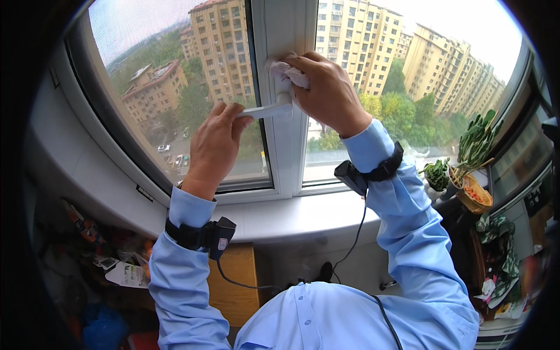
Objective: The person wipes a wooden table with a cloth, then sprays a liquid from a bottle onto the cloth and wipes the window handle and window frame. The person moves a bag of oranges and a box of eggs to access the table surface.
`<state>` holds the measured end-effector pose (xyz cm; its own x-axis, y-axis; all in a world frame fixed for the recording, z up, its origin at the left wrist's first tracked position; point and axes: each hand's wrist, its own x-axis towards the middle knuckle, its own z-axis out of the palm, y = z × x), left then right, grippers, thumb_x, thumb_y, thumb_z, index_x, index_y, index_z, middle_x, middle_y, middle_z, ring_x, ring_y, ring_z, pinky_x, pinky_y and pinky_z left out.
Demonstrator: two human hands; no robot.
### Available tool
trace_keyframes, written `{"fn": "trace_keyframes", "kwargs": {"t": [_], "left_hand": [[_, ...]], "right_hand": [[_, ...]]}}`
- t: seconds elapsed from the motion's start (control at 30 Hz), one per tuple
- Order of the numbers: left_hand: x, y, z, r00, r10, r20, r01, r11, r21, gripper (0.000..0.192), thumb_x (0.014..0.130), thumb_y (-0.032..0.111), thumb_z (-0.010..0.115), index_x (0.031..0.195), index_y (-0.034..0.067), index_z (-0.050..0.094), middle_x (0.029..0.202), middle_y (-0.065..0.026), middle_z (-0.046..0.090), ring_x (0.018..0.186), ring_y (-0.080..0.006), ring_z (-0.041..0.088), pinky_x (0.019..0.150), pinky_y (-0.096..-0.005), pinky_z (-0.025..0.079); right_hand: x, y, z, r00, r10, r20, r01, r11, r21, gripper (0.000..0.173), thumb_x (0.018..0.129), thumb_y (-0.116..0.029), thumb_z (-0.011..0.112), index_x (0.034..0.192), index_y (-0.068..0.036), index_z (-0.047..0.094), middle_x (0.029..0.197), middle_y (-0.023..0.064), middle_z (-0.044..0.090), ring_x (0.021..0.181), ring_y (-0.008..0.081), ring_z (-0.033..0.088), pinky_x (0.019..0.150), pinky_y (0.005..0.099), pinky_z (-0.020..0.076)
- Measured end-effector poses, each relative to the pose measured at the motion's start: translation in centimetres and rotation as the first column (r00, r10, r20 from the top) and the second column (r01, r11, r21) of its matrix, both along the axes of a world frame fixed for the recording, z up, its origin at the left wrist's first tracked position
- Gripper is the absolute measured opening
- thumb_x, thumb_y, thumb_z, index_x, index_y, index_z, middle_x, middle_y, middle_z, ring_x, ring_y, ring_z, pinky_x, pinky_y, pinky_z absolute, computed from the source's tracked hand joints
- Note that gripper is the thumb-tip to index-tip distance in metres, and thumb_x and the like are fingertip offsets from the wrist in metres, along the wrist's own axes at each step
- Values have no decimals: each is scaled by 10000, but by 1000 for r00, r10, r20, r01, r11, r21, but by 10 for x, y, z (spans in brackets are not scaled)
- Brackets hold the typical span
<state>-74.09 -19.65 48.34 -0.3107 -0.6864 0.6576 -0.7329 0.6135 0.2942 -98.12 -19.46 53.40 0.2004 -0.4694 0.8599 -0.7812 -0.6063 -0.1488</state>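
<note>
A white window handle (267, 111) juts out sideways from the white window frame (286, 166). My left hand (217, 144) grips the handle's free end between thumb and fingers. Above the handle's base, my right hand (326, 89) holds a crumpled pale cloth (291, 74) against the upright of the frame. The cloth's upper edge is blurred, and part of it is hidden under my fingers. Left of the upright is a window pane with an insect screen (175, 87). To the right is a second glass pane (372, 92).
A white windowsill (302, 212) runs below the window. Potted plants (437, 177) and a woven basket (477, 194) stand at its right end. A wooden cabinet (234, 280) is below the sill. Cluttered packages (127, 273) and a blue plastic bag (104, 326) lie at lower left. Cables hang from my wrist straps.
</note>
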Motion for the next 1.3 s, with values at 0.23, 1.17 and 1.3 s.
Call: {"fn": "trace_keyframes", "kwargs": {"t": [0.23, 1.17, 1.3], "left_hand": [[-1, 0, -1, 1000, -12, -12, 11, 1000, -10, 261, 1052, 322, 622, 1133, 82, 682, 1046, -116, 648, 918, -378, 689, 771, -492, 539], [-5, -1, -5, 999, 39, -26, -40, 999, -31, 264, 1057, 397, 591, 1100, 157, 692, 1015, -70, 647, 945, -334, 708, 752, -476, 562], [-5, -2, -8, 999, 33, -40, -34, 999, -18, 262, 1055, 373, 608, 1110, 125, 671, 1003, -86, 626, 926, -350, 689, 750, -482, 539]], "right_hand": [[4, 5, -24, 945, 47, 324, -88, 990, 114, 310, 861, -88, 705, 1165, -73, 767, 976, 172, 737, 868, 368, 730, 791, 431, 587], [19, -8, -27, 954, -165, 252, 176, 984, -20, 272, 902, -182, 766, 1145, -62, 753, 942, 175, 764, 846, 350, 762, 758, 438, 604], [16, -5, -17, 979, -170, 115, 178, 982, -62, 258, 893, -189, 772, 1131, -91, 770, 927, 159, 765, 822, 355, 751, 760, 445, 596]]}}
